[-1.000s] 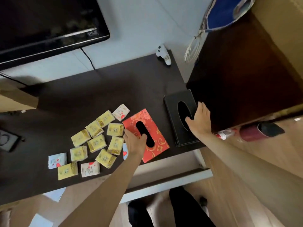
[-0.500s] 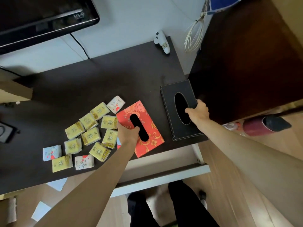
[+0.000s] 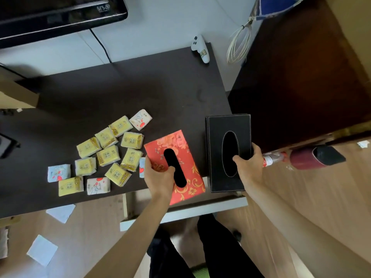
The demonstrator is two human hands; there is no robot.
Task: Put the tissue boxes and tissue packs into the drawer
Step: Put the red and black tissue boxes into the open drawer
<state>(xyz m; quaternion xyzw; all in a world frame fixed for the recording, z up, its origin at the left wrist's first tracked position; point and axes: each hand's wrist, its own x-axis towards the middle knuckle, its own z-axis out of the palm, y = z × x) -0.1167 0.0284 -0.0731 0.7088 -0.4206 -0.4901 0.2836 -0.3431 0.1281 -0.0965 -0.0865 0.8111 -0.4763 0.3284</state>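
Head view, left hand (image 3: 160, 175) clamped on red tissue box (image 3: 176, 165), right hand (image 3: 248, 167) gripping black tissue box (image 3: 226, 125) — both over the drawer (image 3: 200, 209)

A dark tabletop (image 3: 124, 93) stands against a pale wall. At its far right corner lies a white game controller (image 3: 200, 48). A black screen (image 3: 60, 15) hangs above the far left, with a black cable (image 3: 100, 45) running down from it. A coil of pale cord (image 3: 240, 46) hangs beside a tall dark wooden cabinet (image 3: 297, 77). White paper scraps (image 3: 42, 255) lie on the wooden floor (image 3: 84, 237).
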